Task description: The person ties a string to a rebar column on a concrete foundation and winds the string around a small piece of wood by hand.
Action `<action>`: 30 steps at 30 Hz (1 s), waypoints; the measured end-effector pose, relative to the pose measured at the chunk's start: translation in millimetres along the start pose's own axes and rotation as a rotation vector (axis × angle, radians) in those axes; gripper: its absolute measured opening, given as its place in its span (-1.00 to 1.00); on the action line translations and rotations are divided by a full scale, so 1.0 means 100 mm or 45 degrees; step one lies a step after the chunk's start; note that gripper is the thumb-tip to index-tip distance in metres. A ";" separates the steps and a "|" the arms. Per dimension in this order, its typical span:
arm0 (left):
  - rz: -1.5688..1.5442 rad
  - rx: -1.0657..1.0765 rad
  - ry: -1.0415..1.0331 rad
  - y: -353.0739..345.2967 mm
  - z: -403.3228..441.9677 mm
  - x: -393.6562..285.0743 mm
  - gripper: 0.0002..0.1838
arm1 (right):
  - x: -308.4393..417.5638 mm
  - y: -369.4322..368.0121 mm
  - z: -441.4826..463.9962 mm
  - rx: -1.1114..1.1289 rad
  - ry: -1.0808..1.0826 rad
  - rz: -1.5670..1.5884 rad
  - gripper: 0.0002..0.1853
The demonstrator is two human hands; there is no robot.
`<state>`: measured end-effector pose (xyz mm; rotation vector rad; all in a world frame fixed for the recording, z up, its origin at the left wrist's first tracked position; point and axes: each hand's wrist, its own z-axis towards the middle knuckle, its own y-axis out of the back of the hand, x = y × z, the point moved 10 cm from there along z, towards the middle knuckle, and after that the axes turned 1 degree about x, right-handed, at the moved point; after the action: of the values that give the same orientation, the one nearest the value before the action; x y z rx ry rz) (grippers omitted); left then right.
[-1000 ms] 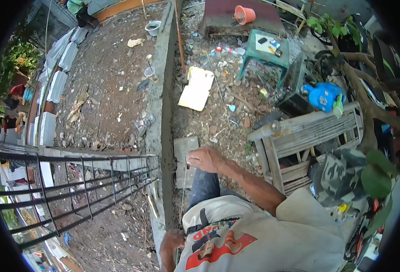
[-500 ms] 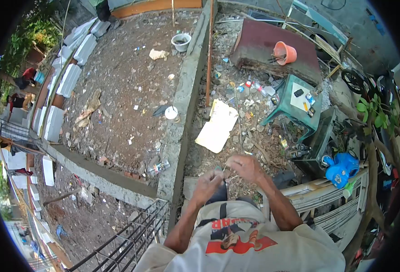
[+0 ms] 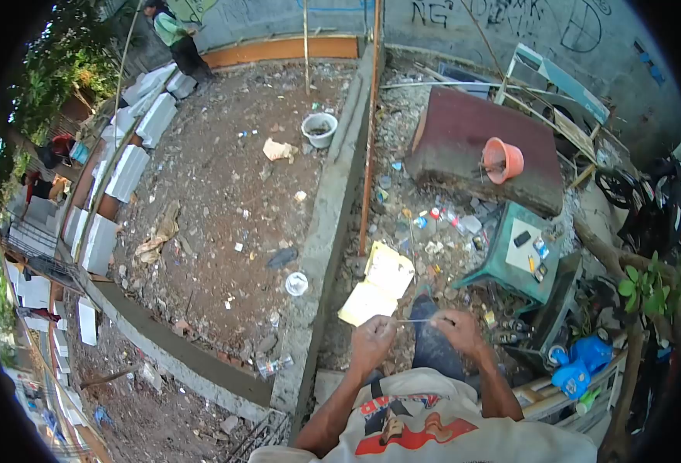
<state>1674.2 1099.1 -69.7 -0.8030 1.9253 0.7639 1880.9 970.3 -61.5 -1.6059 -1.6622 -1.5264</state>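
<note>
A thin pale string or wire [image 3: 414,320] runs level between my two hands, in front of my shirt. My left hand [image 3: 373,342] is closed round its left end, and my right hand [image 3: 458,330] pinches its right end. Just beyond my left hand lies a yellowish-white sheet [image 3: 379,284] on the littered ground. My knee in dark trousers [image 3: 435,343] shows below the string, between the hands.
A concrete beam [image 3: 326,224] runs along my left, with an upright rusty rod [image 3: 370,139] beside it. At right stand a green stool [image 3: 514,253], a blue toy [image 3: 584,364] and a maroon slab with an orange bucket [image 3: 503,160]. A person [image 3: 174,40] stands far left.
My hands came together, then moved apart with the string stretched between them. The view has shifted; the rebar cage has mostly dropped out of sight and more of the back wall shows.
</note>
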 end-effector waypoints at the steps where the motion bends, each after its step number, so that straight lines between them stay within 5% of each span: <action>1: 0.064 -0.061 -0.134 -0.02 0.26 0.14 -0.74 | -0.03 0.15 0.17 -0.029 0.009 -0.003 -0.79; 10: 0.185 -0.365 -0.228 -0.54 2.37 -0.70 -0.69 | -0.42 1.59 2.68 -0.009 0.188 0.064 -0.88; 19: -0.094 -0.332 -0.358 -1.25 3.75 -1.89 -0.73 | -0.45 3.55 4.73 -0.080 0.393 0.097 -0.92; 30: -0.071 -0.307 -0.219 -1.43 5.17 -2.41 -0.76 | 0.50 4.04 6.20 -0.138 0.552 0.141 -0.88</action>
<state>2134.3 1464.7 -97.5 -0.9013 1.6719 1.0107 2467.0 1425.6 -60.4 -1.2728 -1.2550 -1.7763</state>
